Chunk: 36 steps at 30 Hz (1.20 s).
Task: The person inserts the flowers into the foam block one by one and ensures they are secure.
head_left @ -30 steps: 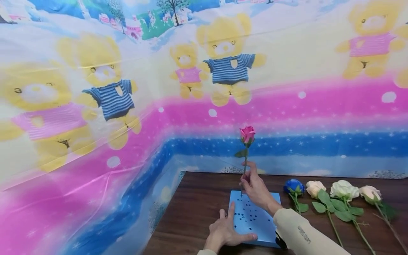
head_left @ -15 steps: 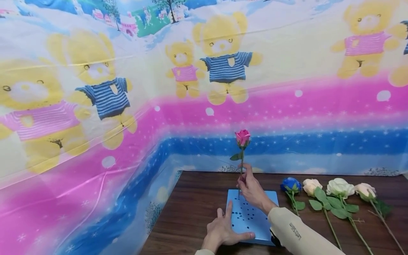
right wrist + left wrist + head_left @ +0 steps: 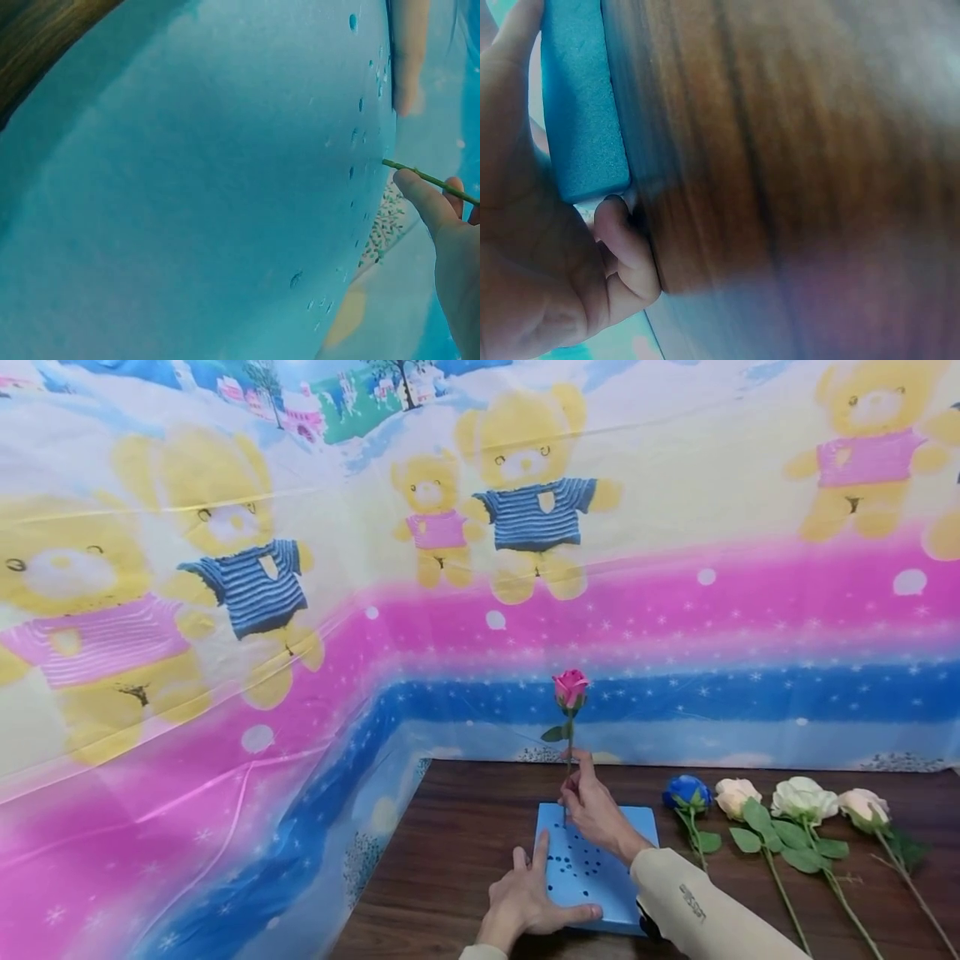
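Note:
A pink rose (image 3: pixel 571 690) stands upright over the light-blue foam block (image 3: pixel 618 893), which is dotted with small holes. My right hand (image 3: pixel 596 810) pinches its thin stem between thumb and fingers, low down. In the right wrist view the lower end of the green stem (image 3: pixel 427 177) meets the block's surface among the holes. My left hand (image 3: pixel 521 893) rests against the block's near left corner, index finger straight along the left side and thumb along the front edge. From the left wrist, the block's side (image 3: pixel 585 105) shows beside the palm, with a bent finger just under its corner.
To the right on the dark wooden table (image 3: pixel 442 835) lie a blue rose (image 3: pixel 687 793), a pale peach rose (image 3: pixel 738 798), a white rose (image 3: pixel 804 802) and another pale rose (image 3: pixel 864 810). A printed bear cloth (image 3: pixel 660 635) hangs behind the table's back edge.
The pink rose and my right hand have come down slightly toward the block, mostly in the first half second. The left hand stays against the block. The head view has shifted a little.

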Available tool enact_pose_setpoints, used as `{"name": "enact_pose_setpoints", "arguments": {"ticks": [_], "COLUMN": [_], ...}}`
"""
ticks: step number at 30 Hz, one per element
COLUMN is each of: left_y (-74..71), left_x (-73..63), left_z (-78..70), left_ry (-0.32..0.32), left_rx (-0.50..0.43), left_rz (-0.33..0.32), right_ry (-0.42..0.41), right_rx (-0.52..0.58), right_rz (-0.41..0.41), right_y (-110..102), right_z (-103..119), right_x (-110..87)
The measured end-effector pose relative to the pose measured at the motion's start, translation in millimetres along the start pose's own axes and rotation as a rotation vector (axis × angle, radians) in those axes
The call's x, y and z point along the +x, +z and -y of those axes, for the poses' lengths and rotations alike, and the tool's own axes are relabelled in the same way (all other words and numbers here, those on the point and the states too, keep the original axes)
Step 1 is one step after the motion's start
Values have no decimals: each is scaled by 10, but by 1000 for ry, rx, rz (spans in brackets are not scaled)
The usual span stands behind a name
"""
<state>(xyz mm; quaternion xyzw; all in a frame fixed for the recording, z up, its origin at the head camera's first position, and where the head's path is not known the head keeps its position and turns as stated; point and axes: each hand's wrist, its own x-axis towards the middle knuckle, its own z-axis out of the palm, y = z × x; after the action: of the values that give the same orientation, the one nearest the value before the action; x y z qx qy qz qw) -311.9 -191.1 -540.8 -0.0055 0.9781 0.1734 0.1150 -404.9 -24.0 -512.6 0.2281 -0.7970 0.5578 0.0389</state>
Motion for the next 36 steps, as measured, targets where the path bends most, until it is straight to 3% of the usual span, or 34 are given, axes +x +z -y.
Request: {"name": "enact_pose_setpoints", "arguments": {"ticks": [18, 30, 36], "left_y": [9, 5, 12], "left_x": [-16, -9, -2], "left_z": [-2, 3, 2], "left_ry": [6, 3, 3], "left_rx": [-8, -13, -9], "left_rz": [-6, -12, -10], "right_ry": [-8, -31, -1], "right_rx": [-61, -177, -205], "right_rz": [-2, -24, -23], "right_y": [19, -85, -151], "right_z": [-8, 58, 56], "right_x": [-34, -33, -67]}}
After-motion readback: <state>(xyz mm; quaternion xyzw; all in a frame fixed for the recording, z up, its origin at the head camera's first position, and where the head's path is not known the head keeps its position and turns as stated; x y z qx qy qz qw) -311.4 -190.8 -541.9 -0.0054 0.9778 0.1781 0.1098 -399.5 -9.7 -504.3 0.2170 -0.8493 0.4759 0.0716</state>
